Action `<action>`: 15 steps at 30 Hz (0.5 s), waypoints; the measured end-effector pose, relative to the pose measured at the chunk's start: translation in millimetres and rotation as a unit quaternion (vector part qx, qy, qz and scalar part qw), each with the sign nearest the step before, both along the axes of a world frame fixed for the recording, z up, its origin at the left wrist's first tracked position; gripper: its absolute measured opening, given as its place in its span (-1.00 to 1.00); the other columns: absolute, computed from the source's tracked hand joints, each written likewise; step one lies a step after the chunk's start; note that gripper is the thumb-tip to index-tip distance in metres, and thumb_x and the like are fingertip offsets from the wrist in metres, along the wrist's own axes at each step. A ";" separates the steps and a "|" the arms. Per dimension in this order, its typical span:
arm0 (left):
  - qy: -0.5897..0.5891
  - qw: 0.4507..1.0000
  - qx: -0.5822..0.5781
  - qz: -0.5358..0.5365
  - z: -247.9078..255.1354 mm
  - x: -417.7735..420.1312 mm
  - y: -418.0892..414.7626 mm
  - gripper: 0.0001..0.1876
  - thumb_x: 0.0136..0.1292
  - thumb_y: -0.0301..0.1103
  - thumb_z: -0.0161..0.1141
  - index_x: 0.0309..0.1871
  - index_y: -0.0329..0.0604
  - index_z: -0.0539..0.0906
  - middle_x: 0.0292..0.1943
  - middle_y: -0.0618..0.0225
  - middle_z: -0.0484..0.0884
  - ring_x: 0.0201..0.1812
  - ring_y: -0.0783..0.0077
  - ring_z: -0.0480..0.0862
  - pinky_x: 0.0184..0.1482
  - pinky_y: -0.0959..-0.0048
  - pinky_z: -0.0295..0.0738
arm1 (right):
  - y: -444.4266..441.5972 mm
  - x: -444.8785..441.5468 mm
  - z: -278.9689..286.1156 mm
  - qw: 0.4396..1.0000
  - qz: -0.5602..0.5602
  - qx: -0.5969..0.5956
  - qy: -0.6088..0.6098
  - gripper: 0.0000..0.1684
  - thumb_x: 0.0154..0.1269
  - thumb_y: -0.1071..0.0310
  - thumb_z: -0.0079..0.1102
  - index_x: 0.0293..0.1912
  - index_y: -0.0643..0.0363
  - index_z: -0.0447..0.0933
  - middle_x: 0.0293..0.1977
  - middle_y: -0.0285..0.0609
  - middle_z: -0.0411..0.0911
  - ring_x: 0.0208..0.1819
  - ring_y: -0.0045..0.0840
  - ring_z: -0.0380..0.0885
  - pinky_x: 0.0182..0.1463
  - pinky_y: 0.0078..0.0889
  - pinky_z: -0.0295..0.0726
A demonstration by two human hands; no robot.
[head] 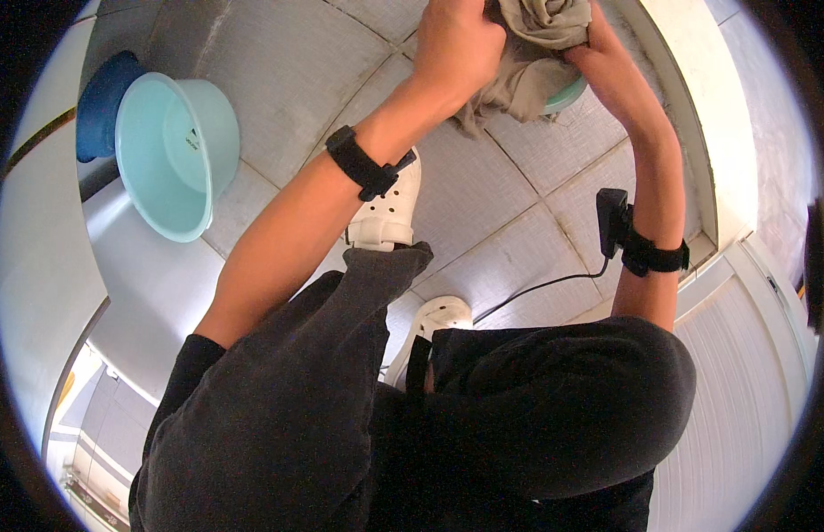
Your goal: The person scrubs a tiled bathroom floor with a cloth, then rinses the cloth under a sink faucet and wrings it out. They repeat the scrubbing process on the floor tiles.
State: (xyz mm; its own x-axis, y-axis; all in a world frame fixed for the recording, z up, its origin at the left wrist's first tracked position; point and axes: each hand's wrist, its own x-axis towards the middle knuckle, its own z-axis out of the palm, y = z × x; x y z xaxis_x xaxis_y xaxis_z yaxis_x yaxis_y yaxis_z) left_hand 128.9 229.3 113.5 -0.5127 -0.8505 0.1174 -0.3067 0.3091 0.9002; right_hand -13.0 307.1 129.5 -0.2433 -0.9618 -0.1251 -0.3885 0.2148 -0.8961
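Note:
A greyish-brown cloth (545, 20), bunched and twisted, is at the top of the view, partly cut off by its edge. My left hand (462, 46) is closed like a fist at the cloth's left side. At its right side my right hand (585, 50) grips the bunched cloth, its fingers largely hidden behind the fabric. Loose folds hang down between the hands over a green plastic basin (566, 97), of which only a part of the rim shows.
A light turquoise plastic basin (222, 126) stands tilted at the left, beside a dark blue basin (106, 106). White clogs (385, 213) are on the grey tiled floor (518, 233). A raised pale ledge (724, 133) runs along the right, above a white ribbed door panel (724, 372). A black cable (545, 282) trails from the right wrist.

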 end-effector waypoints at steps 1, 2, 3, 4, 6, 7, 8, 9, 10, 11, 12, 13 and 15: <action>-0.008 1.000 0.013 0.000 3.9 -1.9 0.3 -0.66 0.03 -0.70 -0.07 -0.07 -0.34 0.44 -0.26 -0.19 0.55 -0.14 -0.25 0.49 -0.12 0.09 0.38 | 2.9 -5.2 -6.0 1.000 -0.007 -0.003 0.020 -0.54 0.18 0.45 0.04 0.11 0.32 0.38 -0.18 0.11 0.59 -0.09 -0.27 0.60 0.03 -0.36 0.51; -0.015 1.000 0.026 0.000 7.1 -3.8 0.1 -0.66 0.03 -0.70 -0.07 -0.07 -0.34 0.44 -0.26 -0.19 0.55 -0.14 -0.25 0.49 -0.13 0.08 0.38 | 11.3 -9.5 -16.9 0.995 -0.032 0.008 0.098 -0.57 0.19 0.37 0.11 0.06 0.28 0.41 -0.19 0.07 0.61 -0.11 -0.31 0.61 -0.01 -0.35 0.52; -0.014 0.999 0.039 -0.007 8.9 -5.2 0.0 -0.66 0.03 -0.70 -0.06 -0.06 -0.33 0.43 -0.26 -0.20 0.55 -0.15 -0.26 0.50 -0.13 0.08 0.38 | 16.5 -11.3 -22.8 0.983 -0.057 0.019 0.172 -0.59 0.20 0.28 0.19 0.02 0.25 0.45 -0.19 0.03 0.62 -0.13 -0.36 0.62 -0.05 -0.34 0.53; -0.016 0.999 0.051 -0.010 9.2 -3.4 -1.1 -0.65 0.03 -0.70 -0.06 -0.06 -0.33 0.43 -0.26 -0.20 0.55 -0.15 -0.26 0.50 -0.14 0.07 0.39 | 13.8 -4.4 -12.7 0.961 -0.055 0.090 0.255 -0.57 0.20 0.24 0.18 0.01 0.26 0.46 -0.23 0.02 0.62 -0.16 -0.37 0.62 -0.07 -0.34 0.53; -0.034 0.999 0.032 -0.001 6.7 2.1 -2.7 -0.64 0.02 -0.70 -0.05 -0.05 -0.31 0.42 -0.26 -0.22 0.54 -0.16 -0.27 0.50 -0.15 0.05 0.39 | 10.1 7.2 21.2 0.883 -0.046 0.222 0.411 -0.53 0.22 0.15 0.18 0.01 0.27 0.47 -0.30 0.00 0.62 -0.22 -0.40 0.63 -0.10 -0.34 0.54; -0.040 0.999 0.009 0.005 3.6 0.9 -0.2 -0.63 0.02 -0.70 -0.05 -0.04 -0.31 0.42 -0.27 -0.22 0.54 -0.17 -0.27 0.50 -0.15 0.05 0.39 | 11.5 1.2 35.3 0.903 -0.040 0.244 0.350 -0.51 0.22 0.12 0.17 0.01 0.29 0.47 -0.33 -0.01 0.62 -0.24 -0.43 0.62 -0.11 -0.34 0.54; -0.047 0.999 -0.014 0.010 1.4 -0.3 1.3 -0.62 0.01 -0.70 -0.05 -0.03 -0.30 0.41 -0.27 -0.23 0.54 -0.17 -0.28 0.50 -0.15 0.04 0.39 | 13.3 -7.6 48.4 0.920 -0.034 0.266 0.287 -0.49 0.22 0.09 0.17 0.01 0.30 0.47 -0.36 -0.02 0.62 -0.26 -0.46 0.61 -0.11 -0.35 0.54; -0.047 0.999 -0.010 0.008 0.4 -1.9 2.3 -0.61 0.01 -0.71 -0.05 -0.02 -0.29 0.41 -0.28 -0.23 0.54 -0.17 -0.28 0.50 -0.15 0.03 0.39 | 15.7 -13.7 61.3 0.933 -0.030 0.284 0.220 -0.47 0.23 0.06 0.17 0.01 0.31 0.48 -0.38 -0.02 0.62 -0.27 -0.49 0.61 -0.12 -0.36 0.54; -0.050 0.999 -0.007 0.010 -0.9 -1.8 1.9 -0.60 0.01 -0.71 -0.04 -0.01 -0.29 0.40 -0.28 -0.23 0.53 -0.17 -0.28 0.50 -0.15 0.03 0.39 | 15.0 -11.7 73.8 0.938 -0.032 0.313 0.146 -0.39 0.26 -0.03 0.18 0.04 0.34 0.48 -0.32 -0.06 0.62 -0.26 -0.58 0.57 -0.13 -0.40 0.54; -0.053 0.999 -0.003 0.010 -2.3 -2.0 2.0 -0.59 0.00 -0.71 -0.04 0.00 -0.28 0.40 -0.28 -0.24 0.53 -0.17 -0.29 0.50 -0.15 0.02 0.39 | 18.6 -13.0 70.4 0.952 -0.026 0.284 0.108 -0.39 0.25 -0.04 0.20 0.01 0.35 0.48 -0.31 -0.05 0.62 -0.26 -0.55 0.57 -0.12 -0.39 0.53; -0.055 0.998 -0.012 0.015 -3.3 -1.4 2.5 -0.58 0.00 -0.71 -0.05 0.00 -0.28 0.40 -0.28 -0.23 0.53 -0.17 -0.28 0.50 -0.15 0.02 0.39 | 25.7 -16.3 63.2 0.965 -0.019 0.252 0.069 -0.39 0.24 -0.04 0.22 -0.03 0.36 0.48 -0.30 -0.05 0.61 -0.26 -0.52 0.57 -0.11 -0.38 0.52; -0.060 0.998 -0.023 0.022 -5.0 1.2 2.2 -0.58 0.00 -0.72 -0.05 0.01 -0.28 0.41 -0.28 -0.22 0.54 -0.16 -0.28 0.50 -0.15 0.03 0.39 | 32.2 -19.5 52.3 0.976 -0.008 0.216 0.026 -0.39 0.23 -0.05 0.24 -0.06 0.37 0.48 -0.29 -0.04 0.61 -0.26 -0.50 0.57 -0.11 -0.38 0.52; -0.061 0.998 -0.023 0.025 -5.7 2.7 0.9 -0.58 0.00 -0.72 -0.06 0.00 -0.29 0.41 -0.28 -0.21 0.55 -0.16 -0.27 0.51 -0.15 0.03 0.39 | 40.4 -21.8 32.5 0.976 0.003 0.205 0.073 -0.28 0.20 -0.20 0.21 -0.11 0.38 0.48 -0.38 -0.03 0.58 -0.32 -0.49 0.53 -0.16 -0.37 0.50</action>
